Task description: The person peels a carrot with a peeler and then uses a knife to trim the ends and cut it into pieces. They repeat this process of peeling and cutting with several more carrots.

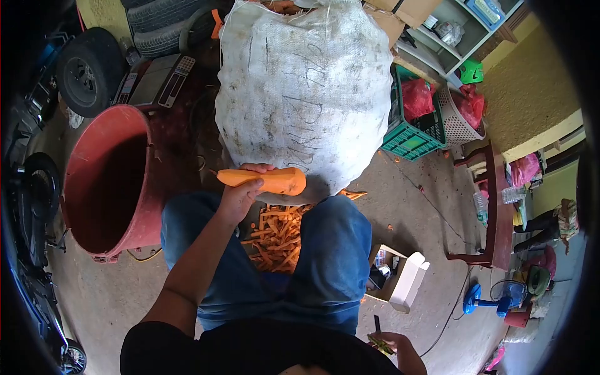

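My left hand [239, 201] is closed around a large peeled carrot [275, 181], held level above my knees, its thick end to the right. Below it, a heap of orange carrot peelings [278, 239] lies on the floor between my legs. A bulging white woven sack [300, 94] with dark handwriting stands just beyond the carrot. Low at the right, beside my hip, my right hand [397, 344] grips a small tool [379, 342] with a dark flat blade and a yellow-green handle; its exact kind is unclear.
A big red tub [152, 200] stands at my left, with a scale [153, 81] behind it. An opened cardboard box [409, 284] sits by my right knee. Farther right are a green crate [409, 147], a reddish wooden frame [498, 212] and a blue fan [494, 303].
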{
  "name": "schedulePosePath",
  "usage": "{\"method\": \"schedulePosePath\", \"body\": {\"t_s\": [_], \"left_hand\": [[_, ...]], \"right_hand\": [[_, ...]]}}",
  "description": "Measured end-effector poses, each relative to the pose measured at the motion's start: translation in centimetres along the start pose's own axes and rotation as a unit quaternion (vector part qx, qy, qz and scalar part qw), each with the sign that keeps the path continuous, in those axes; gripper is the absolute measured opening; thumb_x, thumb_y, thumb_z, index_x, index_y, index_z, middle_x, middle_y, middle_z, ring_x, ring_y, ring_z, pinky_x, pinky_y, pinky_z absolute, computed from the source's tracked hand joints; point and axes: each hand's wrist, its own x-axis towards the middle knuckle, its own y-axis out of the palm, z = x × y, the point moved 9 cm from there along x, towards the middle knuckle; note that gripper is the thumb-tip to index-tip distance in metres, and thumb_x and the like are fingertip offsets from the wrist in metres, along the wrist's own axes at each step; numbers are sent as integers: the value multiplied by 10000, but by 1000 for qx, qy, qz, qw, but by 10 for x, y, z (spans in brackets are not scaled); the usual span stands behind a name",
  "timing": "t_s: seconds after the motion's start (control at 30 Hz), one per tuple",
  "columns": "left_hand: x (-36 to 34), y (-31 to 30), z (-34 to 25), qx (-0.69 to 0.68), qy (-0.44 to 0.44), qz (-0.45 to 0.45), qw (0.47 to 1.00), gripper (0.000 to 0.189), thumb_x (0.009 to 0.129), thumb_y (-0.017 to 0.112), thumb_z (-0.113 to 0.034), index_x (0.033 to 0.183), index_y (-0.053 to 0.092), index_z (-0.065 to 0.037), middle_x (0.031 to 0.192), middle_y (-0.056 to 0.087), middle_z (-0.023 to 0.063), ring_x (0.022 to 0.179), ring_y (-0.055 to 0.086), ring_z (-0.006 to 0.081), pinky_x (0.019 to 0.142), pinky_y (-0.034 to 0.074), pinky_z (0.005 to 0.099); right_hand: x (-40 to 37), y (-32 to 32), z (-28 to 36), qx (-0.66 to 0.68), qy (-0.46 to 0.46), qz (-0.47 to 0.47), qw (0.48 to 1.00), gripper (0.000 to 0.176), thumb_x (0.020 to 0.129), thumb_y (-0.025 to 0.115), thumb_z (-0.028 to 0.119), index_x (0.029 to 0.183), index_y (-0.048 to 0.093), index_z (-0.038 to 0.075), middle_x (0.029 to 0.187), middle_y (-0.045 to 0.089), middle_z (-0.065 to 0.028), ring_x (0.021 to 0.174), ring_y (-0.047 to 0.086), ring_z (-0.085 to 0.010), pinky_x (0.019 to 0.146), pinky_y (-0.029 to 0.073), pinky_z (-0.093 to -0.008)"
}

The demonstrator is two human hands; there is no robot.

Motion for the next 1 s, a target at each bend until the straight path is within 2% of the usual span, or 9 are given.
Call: {"method": "schedulePosePath", "body": {"t_s": [0.17,0.4,0.47,0.53,0.6,0.63,0.73,0.87,1.0], "left_hand": [[0,2,-3,-10,1,-16,1000,159,755,483,11,909,487,-28,1045,486,128,1060,429,223,886,361,381],[0,-5,0,-25,12,-30,999,154,762,492,-7,913,499,-40,1056,484,116,1039,445,216,869,376,381],[-1,-9,0,-39,15,-54,998,147,771,494,-15,914,506,-47,1056,484,105,1036,450,217,866,380,378],[-1,-11,1,-38,22,-61,997,146,773,500,-22,916,506,-49,1056,484,102,1035,450,218,866,379,379],[0,-10,0,-38,29,-66,997,145,775,506,-30,918,507,-50,1055,485,98,1035,451,218,867,378,380],[-2,-8,-1,-27,39,-72,996,147,777,512,-40,924,507,-51,1055,485,95,1034,451,216,863,380,381],[-4,-6,2,-24,51,-86,995,157,780,525,-64,937,509,-56,1056,484,88,1031,453,209,853,387,377],[-5,-10,10,-39,53,-142,988,181,782,544,-107,956,511,-70,1058,479,70,1003,465,179,829,404,334],[-6,-14,18,-29,56,-184,981,196,777,559,-112,963,510,-77,1042,474,51,960,474,145,811,408,290]], "right_hand": [[7,43,1,48,-39,12,998,309,807,491,325,993,533,82,922,552,-28,750,522,-148,723,410,-270],[28,15,-7,5,29,-23,999,287,808,490,322,978,535,95,894,556,-22,726,515,-159,717,408,-293],[14,12,18,-95,-24,-34,995,271,822,462,288,952,521,58,922,563,-85,768,542,-217,636,462,-341],[-5,13,47,22,-50,60,997,283,836,424,240,968,493,0,976,547,-170,802,567,-278,626,487,-354],[-57,-3,110,16,-193,-4,981,291,843,395,207,961,469,-47,1003,527,-223,816,572,-321,647,492,-365],[-60,-22,137,-29,-266,12,963,323,849,362,241,994,440,-37,930,553,-210,798,578,-313,641,482,-370],[-175,0,250,-78,-463,-254,845,229,841,410,249,753,531,77,682,537,5,582,470,-74,541,378,-228],[-249,96,352,-199,-628,-277,699,162,815,481,174,809,528,19,681,543,-23,623,483,-76,546,398,-242],[-239,217,410,-374,-656,-389,528,258,817,449,267,811,486,11,681,547,-224,685,541,-375,606,418,-430]]}}
